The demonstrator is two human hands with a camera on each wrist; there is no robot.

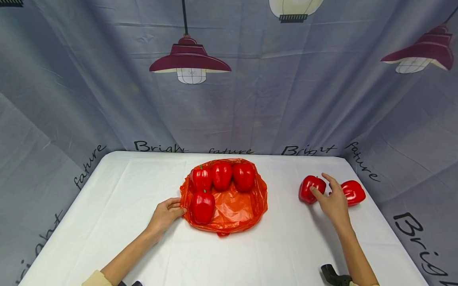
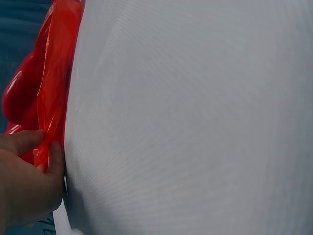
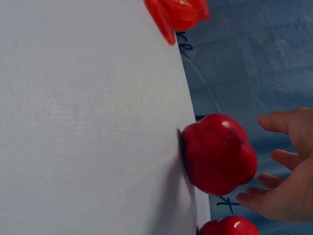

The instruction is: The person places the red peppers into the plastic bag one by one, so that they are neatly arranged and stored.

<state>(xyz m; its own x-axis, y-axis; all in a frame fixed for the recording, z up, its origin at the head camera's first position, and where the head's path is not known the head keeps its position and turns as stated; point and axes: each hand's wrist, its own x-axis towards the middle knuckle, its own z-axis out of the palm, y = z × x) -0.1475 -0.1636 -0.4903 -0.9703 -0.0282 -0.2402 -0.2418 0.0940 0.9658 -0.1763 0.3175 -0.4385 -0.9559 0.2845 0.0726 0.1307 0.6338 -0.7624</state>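
Observation:
A red plastic bag (image 1: 234, 208) lies spread wide, its rim rolled into a ring, with several red bell peppers (image 1: 202, 207) inside along its left and back. My left hand (image 1: 167, 214) pinches the bag's left rim between thumb and fingers; the left wrist view shows the plastic (image 2: 56, 83) caught between them. Over on the right, my right hand (image 1: 332, 200) hovers by a red bell pepper (image 1: 310, 189), thumb and fingers spread. In the right wrist view a gap separates the fingertips from that pepper (image 3: 220, 154). Another bell pepper (image 1: 353, 193) lies just right of the hand, partly hidden by it.
A white cloth (image 1: 286, 242) covers the table. Grey-blue printed curtains (image 1: 250, 99) hang behind and at both sides. A black curved object (image 1: 332, 274) shows near my right forearm at the bottom edge.

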